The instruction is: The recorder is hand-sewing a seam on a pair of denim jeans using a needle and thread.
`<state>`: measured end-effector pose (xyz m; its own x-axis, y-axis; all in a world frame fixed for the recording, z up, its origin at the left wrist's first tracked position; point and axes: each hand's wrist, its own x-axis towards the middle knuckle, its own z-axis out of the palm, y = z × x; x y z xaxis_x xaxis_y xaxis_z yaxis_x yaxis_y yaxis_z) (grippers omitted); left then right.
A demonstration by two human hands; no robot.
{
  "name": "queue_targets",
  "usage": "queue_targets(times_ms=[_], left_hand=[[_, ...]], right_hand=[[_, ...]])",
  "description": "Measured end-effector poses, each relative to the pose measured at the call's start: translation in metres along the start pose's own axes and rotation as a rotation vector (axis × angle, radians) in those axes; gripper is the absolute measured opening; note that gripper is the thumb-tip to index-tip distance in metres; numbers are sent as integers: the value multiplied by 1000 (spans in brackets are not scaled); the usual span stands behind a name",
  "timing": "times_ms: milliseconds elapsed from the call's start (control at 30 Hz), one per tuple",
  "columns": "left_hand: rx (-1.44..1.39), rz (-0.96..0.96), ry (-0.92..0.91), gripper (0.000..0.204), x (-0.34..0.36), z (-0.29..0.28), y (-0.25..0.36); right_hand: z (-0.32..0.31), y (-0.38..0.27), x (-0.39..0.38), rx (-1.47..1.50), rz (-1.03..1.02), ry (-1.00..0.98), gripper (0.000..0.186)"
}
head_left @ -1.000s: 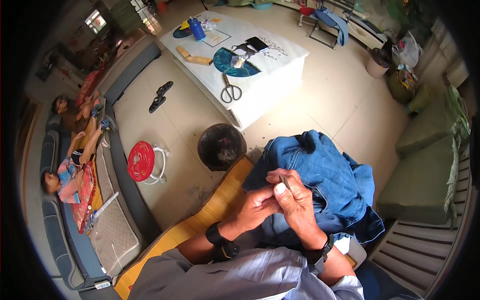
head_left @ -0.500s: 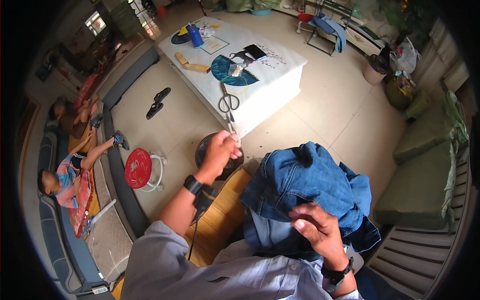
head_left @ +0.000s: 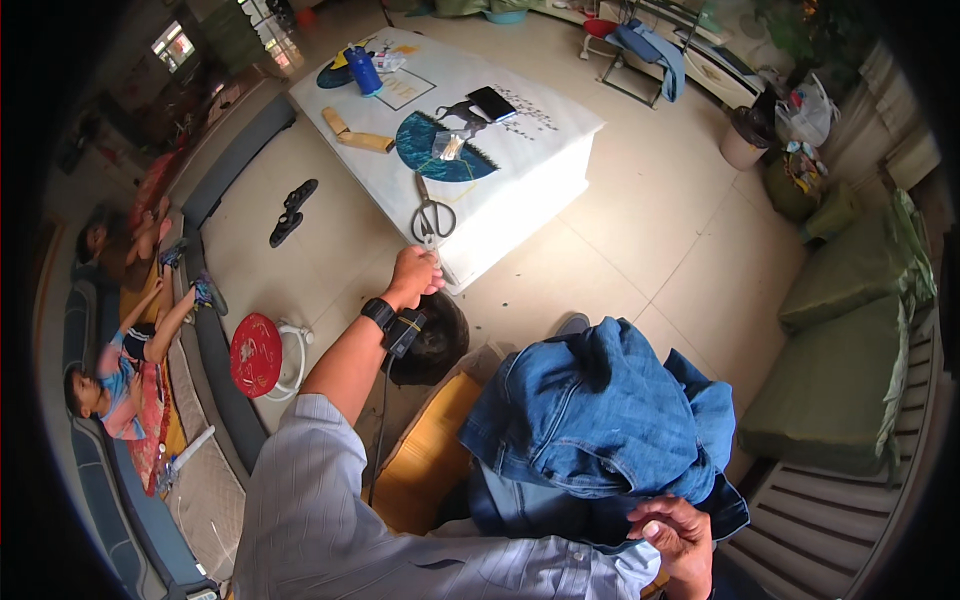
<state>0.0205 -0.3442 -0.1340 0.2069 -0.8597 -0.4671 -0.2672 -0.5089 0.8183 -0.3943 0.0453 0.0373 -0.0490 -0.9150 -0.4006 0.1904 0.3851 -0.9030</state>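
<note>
My left hand (head_left: 414,277) reaches to the near corner of the white table (head_left: 520,235), its fingers pinched on a small slim whitish tool (head_left: 430,242), partly hidden by the hand. Just beyond lies a pair of dark-handled scissors (head_left: 432,212). Across my lap is a bunched pair of blue jeans (head_left: 590,410). My right hand (head_left: 682,540) is by their lower right edge, fingers curled in toward the thumb; whether anything is between them I cannot make out.
On the table are a blue bottle (head_left: 363,70), a phone (head_left: 493,103) and a small clear packet (head_left: 448,147). Below my left wrist stands a dark round bin (head_left: 435,345). A red stool (head_left: 257,355) is left; two people sit on the sofa (head_left: 190,400). Green cushions (head_left: 820,400) lie right.
My left hand has moved forward with the slim tool to the table corner, near the scissors. My right hand has drawn back from over the jeans toward my body. The view has shifted slightly.
</note>
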Motion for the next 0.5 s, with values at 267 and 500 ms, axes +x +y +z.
queue_targets(times_ms=[267,500], left_hand=[[216,27,153,21,47,-2,14],[301,16,184,22,55,-1,30]], right_hand=[[1,-23,12,105,242,-29,27],[-1,-23,23,-18,251,-58,27]])
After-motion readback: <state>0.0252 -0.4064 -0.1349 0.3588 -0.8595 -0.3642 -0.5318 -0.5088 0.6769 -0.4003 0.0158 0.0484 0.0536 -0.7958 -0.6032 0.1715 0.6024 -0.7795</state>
